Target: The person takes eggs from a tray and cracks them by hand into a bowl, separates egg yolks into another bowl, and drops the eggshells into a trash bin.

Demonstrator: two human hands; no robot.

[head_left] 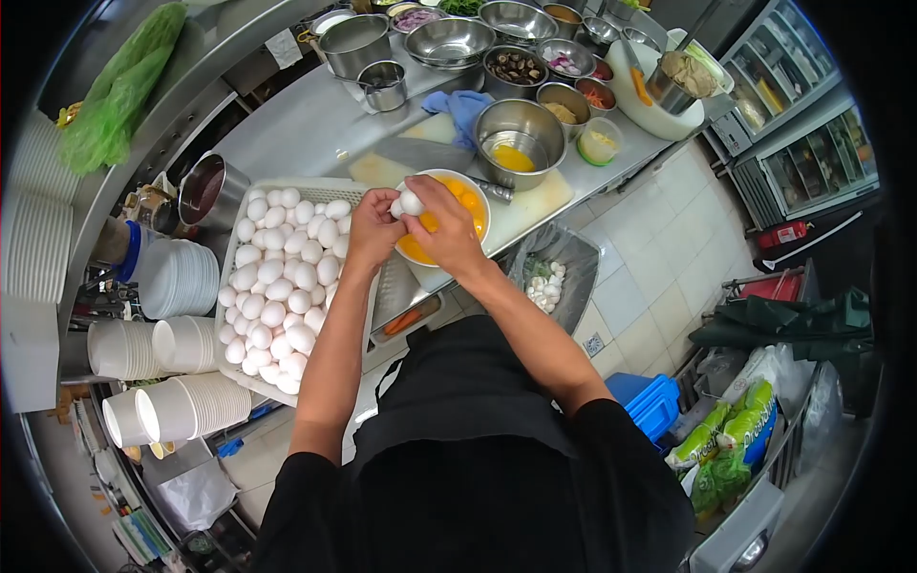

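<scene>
A black apron fills the bottom centre of the frame; left of it, a white plastic tray holds piled white eggs. Near the middle, the left hand and right hand meet above a white bowl of yolks, their fingers pinching an egg from either side; whether its shell is already parted, I cannot tell. It should be light, brittle and slick where wet, best held lightly by its two ends with the thumbs near the middle. Just beyond lie a knife and a metal mixing bowl with more yolk; farther up the steel desk, a blue cloth and ingredient bowls crowd the upper centre.
</scene>
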